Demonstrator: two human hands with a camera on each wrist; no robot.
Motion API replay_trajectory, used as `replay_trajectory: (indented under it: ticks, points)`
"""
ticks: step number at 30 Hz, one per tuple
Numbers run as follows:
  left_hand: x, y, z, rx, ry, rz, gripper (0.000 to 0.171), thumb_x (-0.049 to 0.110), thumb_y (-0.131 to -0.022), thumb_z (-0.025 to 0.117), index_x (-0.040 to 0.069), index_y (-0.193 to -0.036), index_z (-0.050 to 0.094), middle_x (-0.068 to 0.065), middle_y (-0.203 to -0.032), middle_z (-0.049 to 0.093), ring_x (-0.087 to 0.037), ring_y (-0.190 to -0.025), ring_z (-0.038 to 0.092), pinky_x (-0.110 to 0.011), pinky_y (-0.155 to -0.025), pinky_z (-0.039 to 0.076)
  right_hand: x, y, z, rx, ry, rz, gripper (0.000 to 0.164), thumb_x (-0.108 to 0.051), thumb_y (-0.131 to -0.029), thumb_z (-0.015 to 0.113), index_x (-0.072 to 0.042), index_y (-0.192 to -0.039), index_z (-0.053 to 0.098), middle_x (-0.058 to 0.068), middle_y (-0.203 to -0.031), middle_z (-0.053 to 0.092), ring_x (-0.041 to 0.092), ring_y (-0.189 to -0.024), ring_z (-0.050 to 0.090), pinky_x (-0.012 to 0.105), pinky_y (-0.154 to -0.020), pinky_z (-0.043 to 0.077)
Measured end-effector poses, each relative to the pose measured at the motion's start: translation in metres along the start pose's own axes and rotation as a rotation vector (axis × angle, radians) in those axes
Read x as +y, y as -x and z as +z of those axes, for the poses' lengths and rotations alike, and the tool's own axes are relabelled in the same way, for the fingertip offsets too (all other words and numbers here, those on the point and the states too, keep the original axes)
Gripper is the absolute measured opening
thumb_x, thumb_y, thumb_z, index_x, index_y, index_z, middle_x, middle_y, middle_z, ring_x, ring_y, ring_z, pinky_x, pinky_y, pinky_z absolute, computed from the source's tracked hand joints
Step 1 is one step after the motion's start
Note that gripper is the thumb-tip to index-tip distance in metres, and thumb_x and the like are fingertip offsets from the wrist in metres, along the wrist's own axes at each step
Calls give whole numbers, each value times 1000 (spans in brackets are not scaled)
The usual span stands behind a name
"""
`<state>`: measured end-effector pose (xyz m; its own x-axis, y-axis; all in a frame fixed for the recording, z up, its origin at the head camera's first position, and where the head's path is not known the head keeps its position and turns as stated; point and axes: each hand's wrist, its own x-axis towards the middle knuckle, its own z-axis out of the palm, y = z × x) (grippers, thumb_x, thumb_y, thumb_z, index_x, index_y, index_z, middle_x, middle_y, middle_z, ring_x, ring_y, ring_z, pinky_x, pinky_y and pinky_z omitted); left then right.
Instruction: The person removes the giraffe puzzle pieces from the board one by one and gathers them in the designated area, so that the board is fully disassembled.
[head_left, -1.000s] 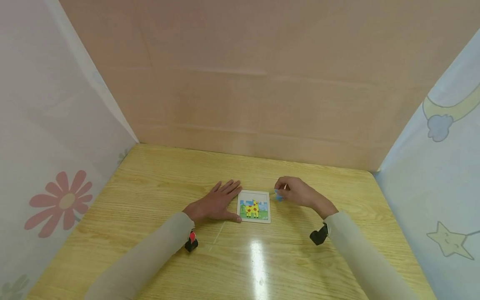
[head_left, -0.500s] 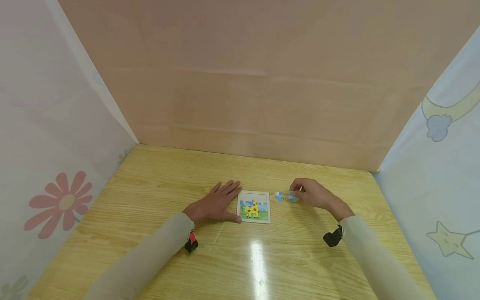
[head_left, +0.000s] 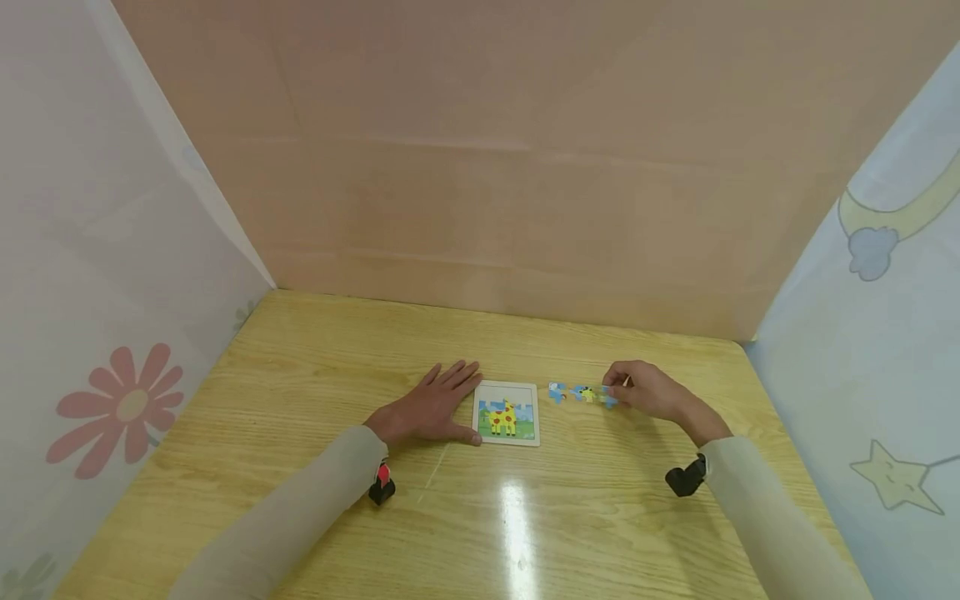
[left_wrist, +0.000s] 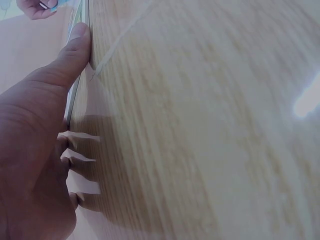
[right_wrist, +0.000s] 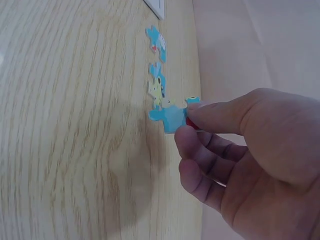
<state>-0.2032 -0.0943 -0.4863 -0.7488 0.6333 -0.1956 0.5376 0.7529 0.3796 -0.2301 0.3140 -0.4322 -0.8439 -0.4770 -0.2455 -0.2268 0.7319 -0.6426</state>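
My left hand [head_left: 429, 410] lies flat with spread fingers on the table, thumb and fingertips at the left side of a small square puzzle tray [head_left: 506, 391]. The tray's lower part holds a yellow giraffe picture, and its upper strip is bare white. To the right of it, my right hand [head_left: 651, 393] pinches a blue jigsaw piece [right_wrist: 172, 119] between thumb and finger, close over the table. Two more pieces lie in a row between tray and right hand: a blue one with a red spot [right_wrist: 157, 43] and a blue and yellow one [right_wrist: 158, 85].
The wooden table [head_left: 585, 517] ends at a brown back wall [head_left: 480, 208]. Pale printed sheets stand at both sides, with a red flower [head_left: 131, 406] on the left and a star [head_left: 896, 477] on the right. Black devices sit at both wrists.
The right hand has moved rightward from beside the tray, leaving separate puzzle pieces in a row behind it. The left hand and tray have stayed in place.
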Motion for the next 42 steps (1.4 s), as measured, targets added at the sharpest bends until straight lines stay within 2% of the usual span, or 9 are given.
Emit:
replay_trajectory:
  ticks: [8,15,22,28,34,42]
  points:
    - [-3,-2,2,4,-6,-1,110,73,-95,65,13,-173,16,-5,-183,5,-31,-171,3,-62,-137,4,14,1,0,1,-2,43,12,-7,-109,58,1,-113,66,15,-96,66,24,-78,60,28,-65,51]
    - [-5,-2,2,3,-3,8,109,73,-95,64,12,-173,16,-6,-183,5,-32,-171,2,-62,-136,4,21,1,0,17,20,63,13,-5,-108,57,2,-113,66,15,-98,67,24,-81,62,27,-66,51]
    - [-4,-2,0,1,3,4,110,73,-95,64,13,-173,15,-5,-183,4,-31,-171,2,-62,-137,4,31,-5,3,40,64,62,15,-7,-108,58,1,-115,68,12,-103,71,19,-89,64,29,-72,54]
    - [-4,-1,0,-5,-5,-2,111,75,-94,64,14,-173,15,-4,-183,3,-29,-171,1,-61,-137,4,35,-9,7,57,80,51,15,-9,-108,58,-1,-114,70,10,-102,72,16,-87,64,30,-75,54]
    - [-2,-1,0,-1,6,7,110,72,-95,65,12,-173,17,-6,-183,6,-31,-171,3,-62,-137,5,34,-11,12,83,72,49,13,-10,-108,60,-3,-113,70,10,-102,72,17,-90,63,33,-78,54]
    - [-2,-1,1,2,15,18,110,71,-95,67,10,-172,18,-9,-183,7,-33,-171,5,-63,-136,6,37,-14,19,114,60,42,10,-6,-107,61,-2,-111,69,12,-104,70,19,-91,63,30,-76,54]
